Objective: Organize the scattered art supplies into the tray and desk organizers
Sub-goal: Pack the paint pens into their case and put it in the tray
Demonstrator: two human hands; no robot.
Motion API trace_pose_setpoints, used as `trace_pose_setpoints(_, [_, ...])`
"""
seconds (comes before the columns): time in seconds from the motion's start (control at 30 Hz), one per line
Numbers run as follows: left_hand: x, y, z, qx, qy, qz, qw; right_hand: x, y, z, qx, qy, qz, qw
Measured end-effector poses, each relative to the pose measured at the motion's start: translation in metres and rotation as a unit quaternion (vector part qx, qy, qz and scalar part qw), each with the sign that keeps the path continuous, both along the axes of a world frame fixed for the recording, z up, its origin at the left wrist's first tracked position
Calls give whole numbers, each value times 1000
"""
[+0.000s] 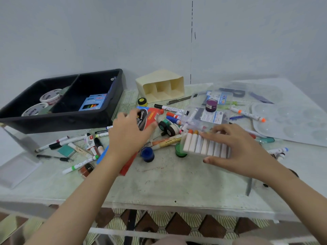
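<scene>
Evidently light, stiff and rather slick, the clear marker case (pixel 203 147) lies over the counter (pixel 168 179) under the right hand's (pixel 242 151) curled fingers, thumb clamping its near edge (the left hand's (pixel 127 133) fingers grip a red packet (pixel 150 115)), so hold both long edges.

Tape rolls (pixel 50 96), perhaps three, in tray (pixel 53 122)

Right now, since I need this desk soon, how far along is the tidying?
Early. Two tape rolls and a crayon box sit in the black tray. The left hand grips a red packet, the right hand a marker pack. Pens and paint pots litter the table; the cream organizer lies tipped over, empty.
</scene>
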State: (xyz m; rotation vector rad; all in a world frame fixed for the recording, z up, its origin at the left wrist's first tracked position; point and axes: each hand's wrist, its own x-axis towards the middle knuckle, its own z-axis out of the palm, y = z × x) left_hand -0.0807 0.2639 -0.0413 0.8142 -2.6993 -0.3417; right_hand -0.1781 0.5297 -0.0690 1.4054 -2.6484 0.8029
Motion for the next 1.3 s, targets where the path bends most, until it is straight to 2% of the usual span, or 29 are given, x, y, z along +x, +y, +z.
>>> trace_pose_setpoints(0.1, [-20, -8, 4, -12, -91, 70, 993, 5, -3, -5, 18, -2, 11, 1000])
trace_pose_setpoints(0.17, [-29, -12, 5, 14, -135, 89, 987, 8, -5, -8, 32, -7, 14, 999])
trace_pose_setpoints(0.23, [-32, -12, 1, 35, -159, 84, 983, 10, -6, -11, 38, -7, 16, 999])
trace_pose_setpoints(0.3, [-29, -10, -2, 54, -141, 63, 986, 11, -5, -12, 43, -8, 17, 999])
trace_pose_setpoints(0.37, [-22, -13, -3, 62, -99, -5, 993, 11, -4, -13, 50, -13, 17, 999])
trace_pose_setpoints(0.43, [-15, -23, -3, 45, -106, -139, 984, 11, -1, -14, 57, -20, 16, 998])
trace_pose_setpoints(0.5, [-7, -30, 0, 24, -175, -247, 953, 10, 1, -14, 60, -23, 16, 998])
trace_pose_setpoints(0.6, [2, -32, 0, -18, -295, -291, 910, 8, 4, -14, 60, -28, 17, 998])
trace_pose_setpoints(0.67, [6, -31, 0, -75, -336, -303, 889, 8, 6, -13, 63, -32, 15, 997])
trace_pose_setpoints(0.8, [1, -25, 4, -124, -340, -342, 867, 9, 6, -13, 77, -28, 17, 997])
trace_pose_setpoints(0.93, [-12, -23, 10, -54, -354, -343, 868, 11, 5, -12, 77, -32, 18, 996])
trace_pose_setpoints(1.03, [-19, -25, 14, -29, -289, -356, 888, 13, 5, -10, 61, -33, 15, 997])
trace_pose_setpoints(1.17, [-22, -26, 17, 48, -198, -347, 916, 15, 1, -4, -6, -28, -7, 1000])
trace_pose_setpoints(1.3, [-18, -22, 15, 20, -159, -351, 922, 13, -3, 0, -37, -16, -43, 998])
